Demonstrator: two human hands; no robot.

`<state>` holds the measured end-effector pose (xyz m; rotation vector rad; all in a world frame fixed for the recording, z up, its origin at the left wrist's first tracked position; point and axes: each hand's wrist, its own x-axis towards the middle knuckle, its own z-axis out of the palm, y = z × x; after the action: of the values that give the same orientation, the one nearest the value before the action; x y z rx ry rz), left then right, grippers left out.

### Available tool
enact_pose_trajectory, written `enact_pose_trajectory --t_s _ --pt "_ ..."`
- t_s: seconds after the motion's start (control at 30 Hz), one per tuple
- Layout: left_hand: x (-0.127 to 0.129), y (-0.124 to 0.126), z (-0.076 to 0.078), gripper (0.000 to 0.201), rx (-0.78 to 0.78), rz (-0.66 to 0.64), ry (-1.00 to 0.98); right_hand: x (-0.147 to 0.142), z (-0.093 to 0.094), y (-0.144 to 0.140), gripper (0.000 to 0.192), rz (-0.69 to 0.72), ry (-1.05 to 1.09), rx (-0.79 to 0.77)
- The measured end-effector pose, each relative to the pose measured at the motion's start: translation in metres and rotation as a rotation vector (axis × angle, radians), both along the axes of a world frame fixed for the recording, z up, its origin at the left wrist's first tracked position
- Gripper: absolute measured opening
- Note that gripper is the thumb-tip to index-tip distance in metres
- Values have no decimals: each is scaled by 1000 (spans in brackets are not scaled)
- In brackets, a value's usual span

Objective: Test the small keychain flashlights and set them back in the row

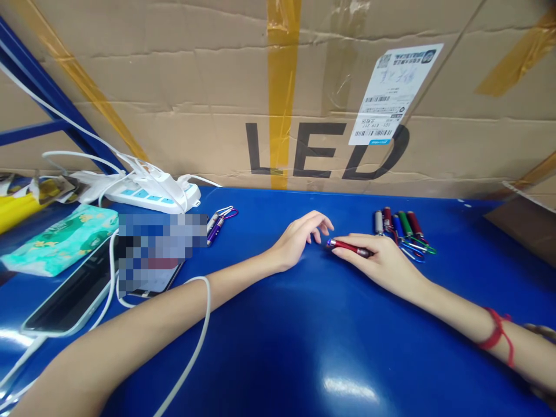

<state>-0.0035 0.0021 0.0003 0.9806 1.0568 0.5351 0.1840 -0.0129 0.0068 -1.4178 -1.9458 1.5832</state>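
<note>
On the blue table (278, 347), the right hand (382, 263) pinches a red flashlight (350, 248); the left hand (299, 237), at its nine o'clock, rests with fingers loosely spread. More flashlights (402, 229) lie at two o'clock.

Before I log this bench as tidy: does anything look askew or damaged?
Mostly the cardboard box behind the blue table: creased, with peeling tape. Its shipping label sits crooked, covering part of the printed D. A white cable lies across the left forearm.
</note>
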Motion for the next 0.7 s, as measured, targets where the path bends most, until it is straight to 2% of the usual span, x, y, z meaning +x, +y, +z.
enact_pose_trajectory --t_s 0.7 --pt "0 -2 -2 32 27 -4 -21 0 -2 0 37 96 -17 84"
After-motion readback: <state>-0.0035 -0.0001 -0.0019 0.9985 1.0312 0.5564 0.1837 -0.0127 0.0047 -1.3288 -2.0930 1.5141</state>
